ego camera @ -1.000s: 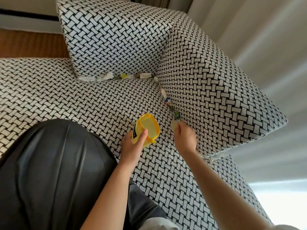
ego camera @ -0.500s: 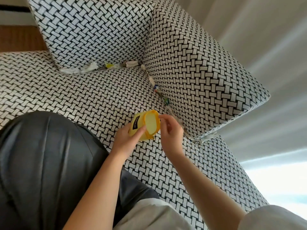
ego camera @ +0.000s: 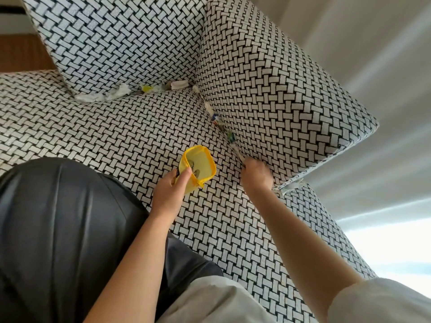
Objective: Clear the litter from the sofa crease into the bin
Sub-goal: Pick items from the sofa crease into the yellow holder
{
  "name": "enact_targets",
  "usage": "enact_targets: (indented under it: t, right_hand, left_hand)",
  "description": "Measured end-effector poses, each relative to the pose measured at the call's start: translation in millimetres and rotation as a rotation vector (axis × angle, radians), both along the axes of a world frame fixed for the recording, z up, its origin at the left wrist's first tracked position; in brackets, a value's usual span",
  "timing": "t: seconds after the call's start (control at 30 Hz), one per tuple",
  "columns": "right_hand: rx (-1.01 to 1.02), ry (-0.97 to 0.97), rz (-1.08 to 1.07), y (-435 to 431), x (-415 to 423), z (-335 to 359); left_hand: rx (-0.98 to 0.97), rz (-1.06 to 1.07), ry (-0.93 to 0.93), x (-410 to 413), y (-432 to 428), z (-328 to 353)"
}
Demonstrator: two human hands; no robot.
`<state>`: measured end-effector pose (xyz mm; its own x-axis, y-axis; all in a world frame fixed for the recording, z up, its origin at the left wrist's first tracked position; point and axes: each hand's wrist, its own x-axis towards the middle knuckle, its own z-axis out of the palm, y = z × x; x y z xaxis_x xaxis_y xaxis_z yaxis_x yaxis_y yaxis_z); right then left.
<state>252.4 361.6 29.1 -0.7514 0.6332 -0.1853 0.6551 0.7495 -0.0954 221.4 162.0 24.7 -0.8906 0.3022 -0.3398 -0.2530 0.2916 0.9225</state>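
Head view, left hand (ego camera: 171, 194): my thumb and fingers are wrapped round the yellow bin (ego camera: 198, 166), held over the seat
Right hand (ego camera: 256, 174): blurred at the sofa crease (ego camera: 238, 153); fingers curled, grip I cannot tell
Litter (ego camera: 220, 123): scraps lodged along the crease beyond my right hand; white tissues (ego camera: 116, 93) under the back cushion (ego camera: 121, 38)

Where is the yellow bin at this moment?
Head view, near centre: the left hand grips the yellow bin over the sofa seat, just left of the right hand at the side crease.

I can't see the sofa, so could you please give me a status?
Left hand holds bin. Right hand at crease, grip unclear. Litter lines crease ahead. Nothing in the way.
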Motion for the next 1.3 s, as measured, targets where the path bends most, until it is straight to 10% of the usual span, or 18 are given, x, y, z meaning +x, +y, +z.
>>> enact_targets:
  t: [0.9, 1.0, 1.3]
  right_hand:
    - [0.212, -0.172, 0.023, -10.0, -49.5, 7.6]
    - [0.182, -0.013, 0.009, -8.7, -37.6, 3.4]
    - [-0.735, 0.821, -0.048, -55.4, -7.4, 41.1]
  left_hand:
    - [0.172, 0.02, -0.165, -9.4, 1.4, -10.2]
    - [0.183, 0.028, -0.183, -9.4, 1.0, -10.0]
    - [0.151, 0.047, -0.19, -6.2, -0.7, -2.1]
